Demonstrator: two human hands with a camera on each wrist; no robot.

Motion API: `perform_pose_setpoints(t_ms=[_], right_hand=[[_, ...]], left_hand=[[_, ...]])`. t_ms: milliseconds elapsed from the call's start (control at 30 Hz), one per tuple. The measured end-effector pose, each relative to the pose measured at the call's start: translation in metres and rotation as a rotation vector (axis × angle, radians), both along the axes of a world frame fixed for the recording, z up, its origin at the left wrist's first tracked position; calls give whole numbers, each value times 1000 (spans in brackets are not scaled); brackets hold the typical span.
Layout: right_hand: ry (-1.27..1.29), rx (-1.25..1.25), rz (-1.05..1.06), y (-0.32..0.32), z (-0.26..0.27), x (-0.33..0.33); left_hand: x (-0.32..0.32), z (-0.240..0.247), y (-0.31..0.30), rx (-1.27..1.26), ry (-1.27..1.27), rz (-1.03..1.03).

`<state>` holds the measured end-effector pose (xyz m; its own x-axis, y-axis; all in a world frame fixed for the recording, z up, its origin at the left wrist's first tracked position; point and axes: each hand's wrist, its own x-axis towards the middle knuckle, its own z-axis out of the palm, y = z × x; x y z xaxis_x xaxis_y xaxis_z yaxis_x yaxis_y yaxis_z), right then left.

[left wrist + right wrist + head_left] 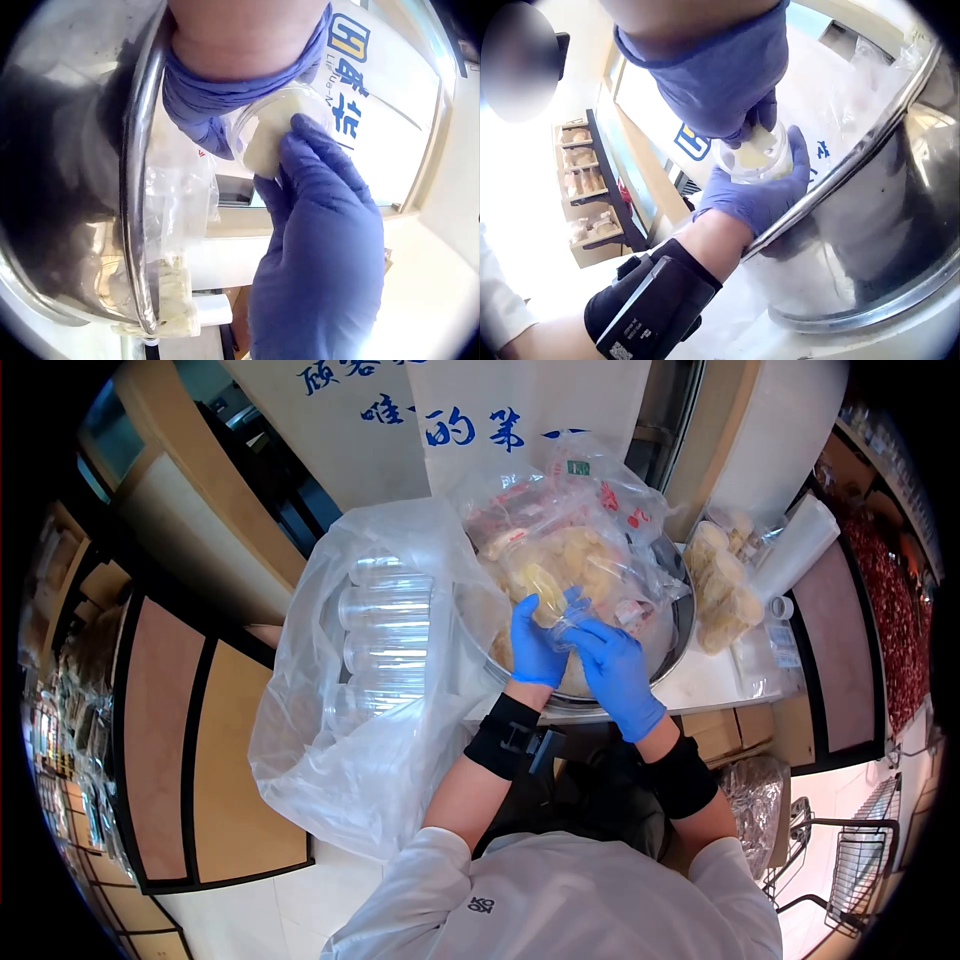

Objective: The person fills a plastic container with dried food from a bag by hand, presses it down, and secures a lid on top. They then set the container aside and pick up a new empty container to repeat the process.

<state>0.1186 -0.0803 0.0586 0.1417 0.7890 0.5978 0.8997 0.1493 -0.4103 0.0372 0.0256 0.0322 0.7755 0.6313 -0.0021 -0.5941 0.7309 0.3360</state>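
Note:
My left hand [540, 645], in a blue glove, grips a clear plastic jar [781, 166] tilted with its mouth toward my right hand. My right hand [612, 665], gloved too, has its fingers at the jar's mouth and pinches a pale yellow piece [268, 142] there. More pale yellow matter shows through the jar's wall. Both hands are over the near rim of a large steel basin [840, 247]. In the basin lies a clear plastic bag [645, 520] with red print, holding pale yellow pieces [590, 560].
Left of the basin, a big translucent bag [300, 730] holds rows of clear jars [385, 640]. Filled jars [722, 595], a white roll [800, 545] and a small bottle [781, 608] stand on the right. A wire trolley [860, 860] is on the floor.

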Motion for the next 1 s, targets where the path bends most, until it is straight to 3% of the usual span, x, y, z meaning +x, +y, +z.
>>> perform_pose_setpoints(t_ms=[100, 167, 267, 467, 567, 700, 867, 1000], right_hand=[[-130, -2, -102, -7, 1, 1], [-93, -98, -150, -6, -5, -1], [35, -55, -185, 4, -5, -12], [72, 80, -165, 23, -25, -12], [242, -50, -141, 20, -21, -8], [162, 15, -187, 19, -16, -15], [376, 36, -120, 23, -19, -9], [375, 90, -107, 28, -8, -15]], left_hand=[[3, -4, 1, 7, 27, 57], [5, -6, 2, 18, 25, 43], [4, -6, 0, 4, 25, 62], [2, -6, -1, -54, 37, -40], [7, -17, 2, -56, 64, 19], [8, -19, 2, -44, 48, 13], [16, -38, 7, -20, 134, 48], [24, -52, 11, 6, 4, -40]])
